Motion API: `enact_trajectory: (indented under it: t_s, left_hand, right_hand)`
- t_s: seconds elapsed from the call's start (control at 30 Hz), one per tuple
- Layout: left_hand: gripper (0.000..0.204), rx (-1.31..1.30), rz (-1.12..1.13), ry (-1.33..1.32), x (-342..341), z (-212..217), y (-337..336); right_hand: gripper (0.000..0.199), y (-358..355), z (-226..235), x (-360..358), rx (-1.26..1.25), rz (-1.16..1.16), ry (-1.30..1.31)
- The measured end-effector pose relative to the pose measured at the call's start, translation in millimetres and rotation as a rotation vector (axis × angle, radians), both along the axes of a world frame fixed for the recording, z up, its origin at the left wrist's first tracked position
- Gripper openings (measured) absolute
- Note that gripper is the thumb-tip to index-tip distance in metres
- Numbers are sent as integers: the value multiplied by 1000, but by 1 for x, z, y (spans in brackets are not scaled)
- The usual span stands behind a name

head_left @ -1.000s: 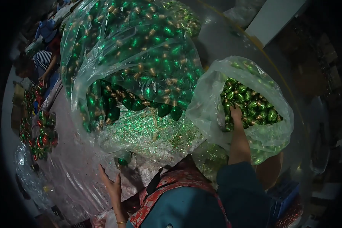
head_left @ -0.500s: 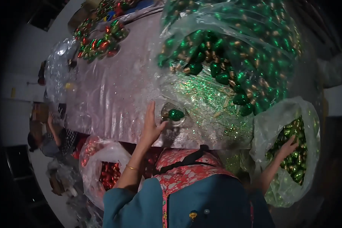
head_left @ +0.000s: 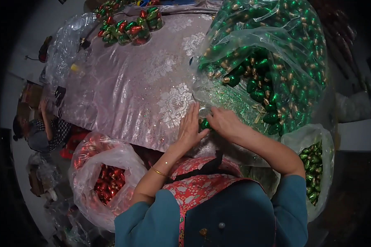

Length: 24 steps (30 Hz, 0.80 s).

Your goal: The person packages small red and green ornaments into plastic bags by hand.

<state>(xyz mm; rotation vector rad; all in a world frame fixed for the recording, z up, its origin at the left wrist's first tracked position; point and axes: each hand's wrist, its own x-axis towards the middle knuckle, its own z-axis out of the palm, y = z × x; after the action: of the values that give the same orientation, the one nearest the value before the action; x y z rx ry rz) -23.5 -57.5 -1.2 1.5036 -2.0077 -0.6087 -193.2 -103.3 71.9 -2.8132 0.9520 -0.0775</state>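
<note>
At the near edge of the table, a clear round tub (head_left: 203,110) stands between my hands, partly hidden by them. A shiny dark green bulb-shaped ornament (head_left: 205,123) shows inside it. My left hand (head_left: 189,126) rests along the tub's left side, fingers stretched out and thumb pointing toward the ornament. From the right, my right hand (head_left: 227,122) reaches over the tub with its fingers bent down and together; whatever they hold is hidden. Beyond it, a large clear bag (head_left: 272,35) spills dark green ornaments with gold caps (head_left: 257,96) onto the table.
A bag of red ornaments (head_left: 110,184) stands at my lower left, and a bag of lighter green ones (head_left: 314,164) at my right. Several filled clear tubs (head_left: 139,35) sit at the far left of the pink patterned tablecloth (head_left: 152,78). Another person (head_left: 41,127) is beyond the table's left edge.
My right hand has come out of the bag of lighter green ornaments and over to the tub. My left hand has shifted slightly right in the view. The view itself has moved.
</note>
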Motion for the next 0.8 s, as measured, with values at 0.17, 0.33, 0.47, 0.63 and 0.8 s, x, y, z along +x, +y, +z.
enact_trajectory:
  t_s: [0.17,0.33,0.47,0.63,0.8]
  left_hand:
    - [99,-25,-11,12,-2,0,-5]
    - [88,4,21,105,5,2,0]
    - [75,-94,128,172,50,14,25]
    - [41,-244,1021,229,191,-5,112]
    - [33,-264,1622,179,312,-59,263]
  right_hand:
    - [17,-15,-13,19,64,-81,139]
    - [13,-23,-7,6,185,-164,-342]
    - [15,-20,-11,10,295,-253,-421]
    - [13,-11,-15,-6,252,-338,-421]
    - [13,-18,-25,-9,340,-410,-446]
